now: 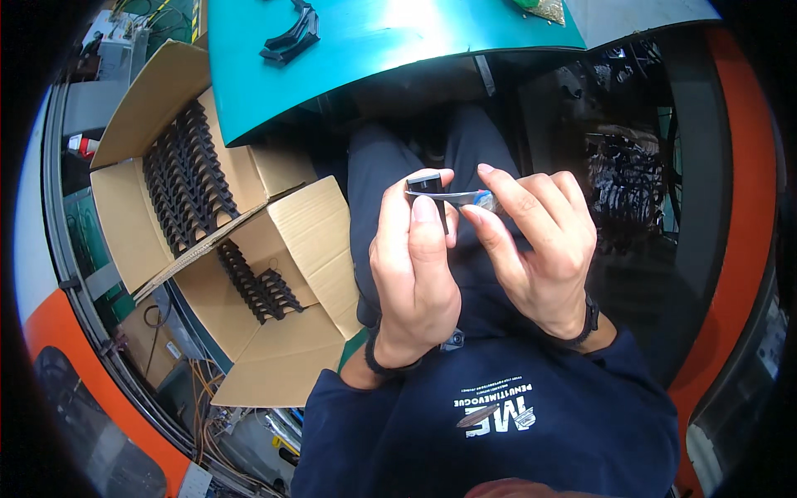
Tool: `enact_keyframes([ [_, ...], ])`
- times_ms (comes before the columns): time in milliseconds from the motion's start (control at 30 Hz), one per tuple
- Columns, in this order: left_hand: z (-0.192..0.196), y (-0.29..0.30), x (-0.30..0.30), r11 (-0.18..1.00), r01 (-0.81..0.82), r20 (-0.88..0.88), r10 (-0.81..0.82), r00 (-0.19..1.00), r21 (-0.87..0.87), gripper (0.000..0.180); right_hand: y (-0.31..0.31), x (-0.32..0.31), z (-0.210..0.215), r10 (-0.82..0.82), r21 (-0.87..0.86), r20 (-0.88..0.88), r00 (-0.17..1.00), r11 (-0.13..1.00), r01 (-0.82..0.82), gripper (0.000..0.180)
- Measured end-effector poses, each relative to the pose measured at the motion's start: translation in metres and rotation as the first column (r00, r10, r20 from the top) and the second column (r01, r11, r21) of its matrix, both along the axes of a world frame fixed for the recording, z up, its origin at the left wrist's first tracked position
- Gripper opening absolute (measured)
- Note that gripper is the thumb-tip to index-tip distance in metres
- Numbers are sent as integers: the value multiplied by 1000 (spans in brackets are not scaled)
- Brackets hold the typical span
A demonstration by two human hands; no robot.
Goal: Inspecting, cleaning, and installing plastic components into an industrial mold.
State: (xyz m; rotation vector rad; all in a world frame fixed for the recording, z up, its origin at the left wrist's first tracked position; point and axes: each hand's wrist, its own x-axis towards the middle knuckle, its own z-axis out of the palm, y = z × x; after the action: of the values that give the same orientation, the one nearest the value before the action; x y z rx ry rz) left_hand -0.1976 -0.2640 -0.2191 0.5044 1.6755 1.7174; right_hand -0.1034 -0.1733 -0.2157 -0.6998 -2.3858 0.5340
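Above my lap, my left hand [415, 278] is closed round a small black plastic part [425, 183], which has a squared end and a narrow leg pointing down. My right hand [535, 241] pinches the blue-and-pink wrapped end of a thin grey blade [461, 197] between thumb and fingers. The blade's other end lies across the black part, close to my left thumb. Whether its edge cuts into the part is too small to tell.
A green-topped table [374, 50] stands ahead, with curved black parts [292, 35] and a small bag of pellets [544, 8] on it. To the left, two open cardboard boxes [320, 257] hold rows of black parts [189, 178]. Orange machine frames [735, 249] flank both sides.
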Motion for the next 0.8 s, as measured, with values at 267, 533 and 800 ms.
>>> enact_keyframes([
  [267,-5,-2,-4,998,21,-61,-17,998,57,28,-3,-2,3,-4,-28,18,1000,1000,5,29],
  [533,-11,-2,-3,999,4,-134,1,991,40,25,-6,-4,2,-29,-65,27,999,997,31,28],
  [800,-15,-2,-2,999,-10,-115,16,993,50,25,-8,-5,0,-48,-93,10,999,995,48,28],
])
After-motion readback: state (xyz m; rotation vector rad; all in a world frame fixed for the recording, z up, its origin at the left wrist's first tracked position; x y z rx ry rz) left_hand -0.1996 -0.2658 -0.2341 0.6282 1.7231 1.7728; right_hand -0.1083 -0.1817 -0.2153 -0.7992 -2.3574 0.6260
